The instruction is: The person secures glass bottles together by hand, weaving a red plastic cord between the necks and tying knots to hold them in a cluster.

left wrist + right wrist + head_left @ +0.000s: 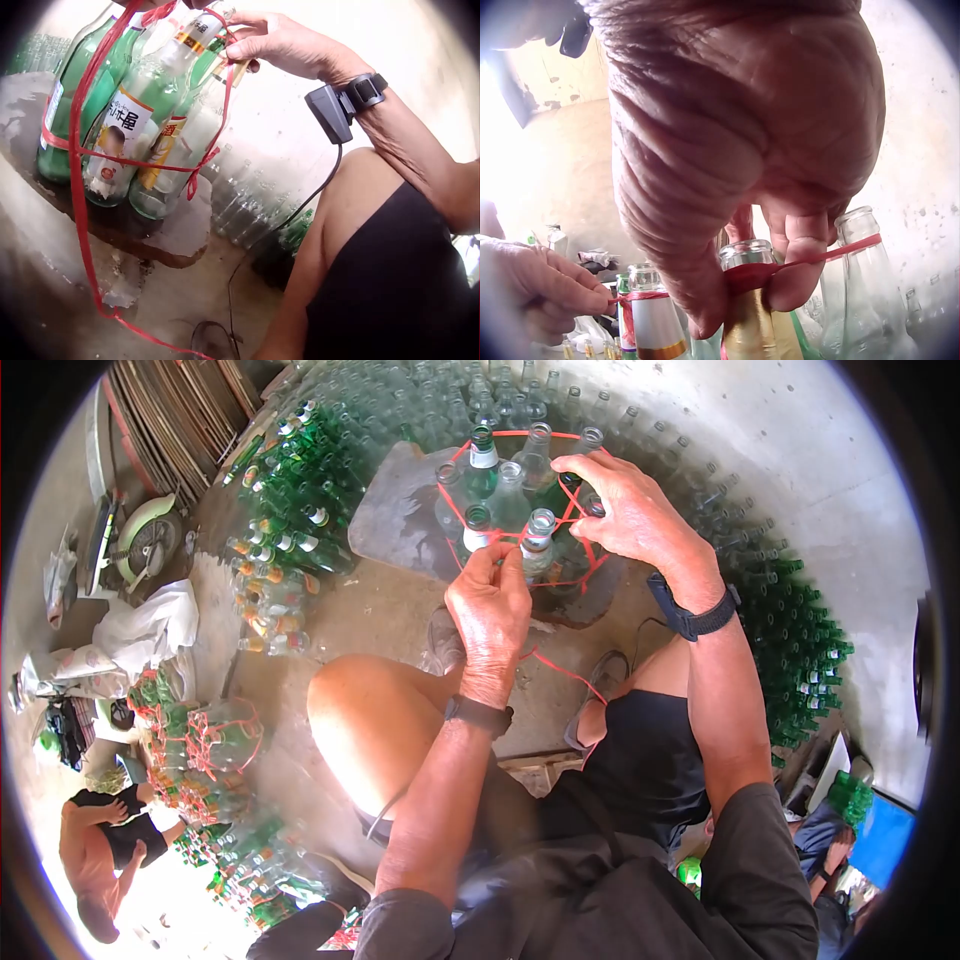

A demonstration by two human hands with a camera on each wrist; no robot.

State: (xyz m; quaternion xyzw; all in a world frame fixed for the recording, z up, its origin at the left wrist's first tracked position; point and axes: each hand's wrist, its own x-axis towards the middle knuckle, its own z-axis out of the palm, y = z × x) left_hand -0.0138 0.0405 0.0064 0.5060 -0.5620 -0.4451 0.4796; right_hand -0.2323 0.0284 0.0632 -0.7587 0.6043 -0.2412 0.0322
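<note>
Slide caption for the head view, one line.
Left hand pinches red ribbon strung around glass bottles on a slab, right hand around a bottle neck; more bottles massed beyond.

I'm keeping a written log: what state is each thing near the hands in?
Clustered clear and green glass bottles: upright, visible mouths uncapped
Flat red plastic twine: looped round the cluster, a loose length trailing below
Gold-wrapped glass bottle neck: uncapped, twine round it
Left hand: pinching the twine
Right hand: thumb and fingers around the gold-wrapped neck
Flat grey stone-like slab: bearing the cluster
Black right-wrist strap: fastened
</note>
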